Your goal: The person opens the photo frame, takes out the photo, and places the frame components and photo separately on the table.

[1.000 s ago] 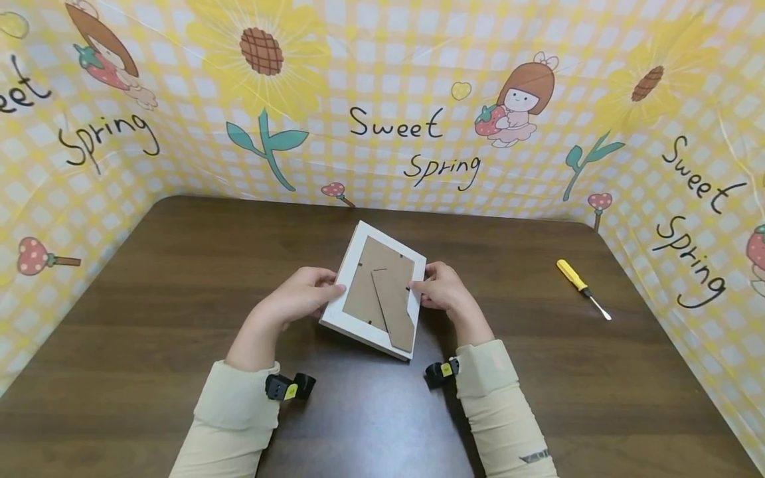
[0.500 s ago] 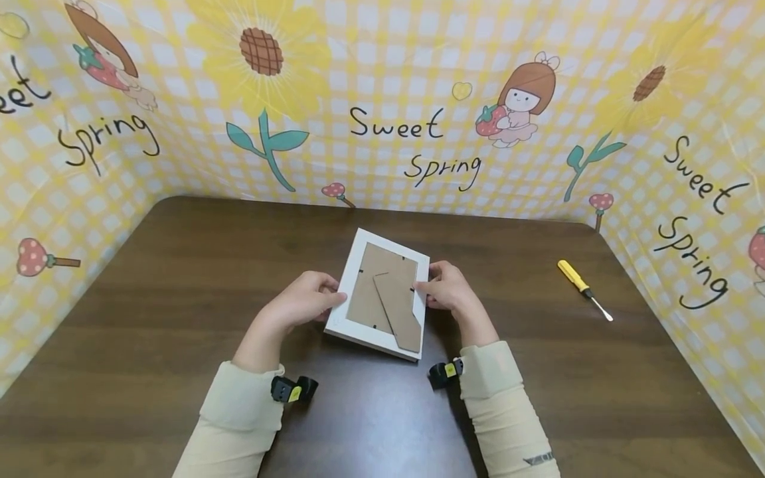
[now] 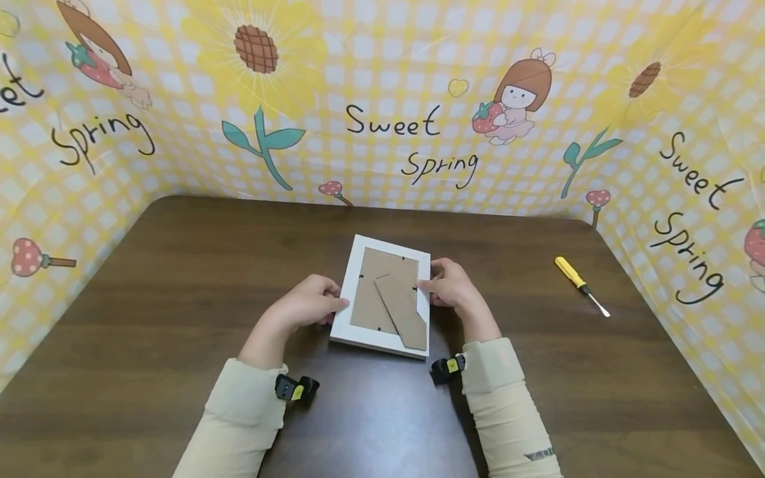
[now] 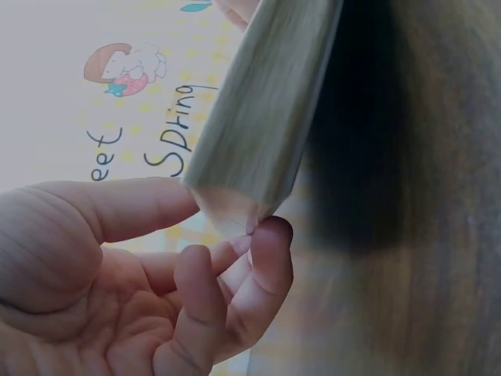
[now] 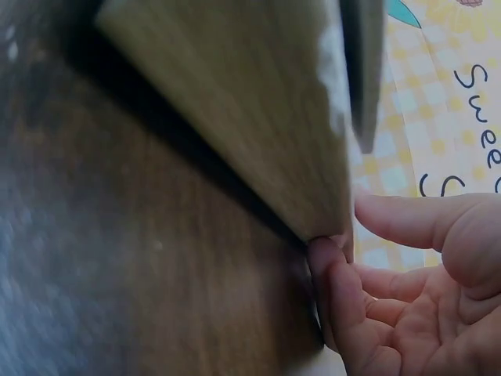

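Note:
A white picture frame [image 3: 343, 320] is held back side up over the middle of the table, its brown backing board [image 3: 372, 302] and slanted stand flap [image 3: 399, 315] facing me. Small dark tabs sit around the board's edge. My left hand [image 3: 307, 302] pinches the left side, thumb on top and fingers beneath. On the opposite side, my right hand [image 3: 451, 285] pinches the edge the same way. Both wrist views show the frame's side edge [image 4: 262, 102] between thumb and fingertips, with a dark shadow under it. The frame's front face is hidden.
A screwdriver [image 3: 581, 285] with a yellow handle lies on the dark wooden table [image 3: 149, 318] to the right. A yellow checked cloth [image 3: 394, 79] with printed flowers and lettering stands around the back and sides.
Both hands have turned the picture frame slightly so it stands straighter, and shifted it a little to the right. Its far edge has come lower and nearer. The screwdriver still lies in place.

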Demonstrator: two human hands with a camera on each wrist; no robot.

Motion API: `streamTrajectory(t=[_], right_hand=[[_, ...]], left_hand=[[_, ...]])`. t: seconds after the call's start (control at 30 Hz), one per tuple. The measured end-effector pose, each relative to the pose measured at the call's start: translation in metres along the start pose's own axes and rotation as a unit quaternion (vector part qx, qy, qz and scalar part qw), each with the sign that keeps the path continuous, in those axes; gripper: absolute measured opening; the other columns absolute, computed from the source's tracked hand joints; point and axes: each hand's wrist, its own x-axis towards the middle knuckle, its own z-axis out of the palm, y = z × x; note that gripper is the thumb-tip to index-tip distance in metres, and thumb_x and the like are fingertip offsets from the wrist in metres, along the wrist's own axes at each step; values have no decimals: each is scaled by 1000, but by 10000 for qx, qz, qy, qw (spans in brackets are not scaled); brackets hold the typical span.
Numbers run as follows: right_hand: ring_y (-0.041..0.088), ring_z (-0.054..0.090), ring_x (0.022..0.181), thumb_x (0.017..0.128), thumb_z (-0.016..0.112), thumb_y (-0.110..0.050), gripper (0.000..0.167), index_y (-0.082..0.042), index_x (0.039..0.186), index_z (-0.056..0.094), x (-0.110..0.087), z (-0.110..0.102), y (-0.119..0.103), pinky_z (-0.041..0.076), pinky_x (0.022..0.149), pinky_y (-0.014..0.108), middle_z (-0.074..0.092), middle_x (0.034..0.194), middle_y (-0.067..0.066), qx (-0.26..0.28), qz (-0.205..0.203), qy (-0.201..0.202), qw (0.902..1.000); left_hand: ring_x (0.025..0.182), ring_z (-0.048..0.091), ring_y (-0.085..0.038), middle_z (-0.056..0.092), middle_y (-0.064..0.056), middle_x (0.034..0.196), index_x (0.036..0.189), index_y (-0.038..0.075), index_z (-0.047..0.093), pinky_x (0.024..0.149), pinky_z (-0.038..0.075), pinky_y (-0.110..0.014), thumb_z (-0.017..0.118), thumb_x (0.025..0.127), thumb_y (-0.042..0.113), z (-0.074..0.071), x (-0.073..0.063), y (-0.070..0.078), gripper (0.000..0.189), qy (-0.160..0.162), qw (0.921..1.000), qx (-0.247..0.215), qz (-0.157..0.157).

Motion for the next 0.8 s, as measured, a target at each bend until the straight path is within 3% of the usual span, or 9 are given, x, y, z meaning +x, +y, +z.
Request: streamTrajectory(t=[0.33, 0.57, 0.8], right_hand=[[20, 57, 76, 92, 68, -8, 56, -2, 142, 42, -6, -3, -1, 53, 67, 26, 55, 102, 16, -45, -186, -134, 9997], [18, 55, 77, 94, 66, -5, 60, -3, 148, 39, 0, -4, 3, 51, 67, 23, 52, 104, 14, -37, -273, -294, 9992], [17, 55, 78, 95, 64, -4, 61, -4, 150, 38, 0, -7, 3, 52, 69, 24, 53, 104, 13, -18, -323, -376, 9988]], left_hand=[[76, 64, -19, 68, -17, 96, 108, -11, 65, 71, 54, -31, 60, 97, 8, 2, 1, -3, 23, -75, 9999, -28, -60], [67, 61, -15, 66, -9, 80, 98, -7, 69, 66, 49, -29, 62, 95, 8, 2, 4, -4, 16, -24, 9994, 341, -96], [67, 65, -16, 70, -10, 80, 98, -5, 71, 66, 48, -28, 64, 94, 9, 5, 6, -3, 16, 103, 9979, 620, -167]])
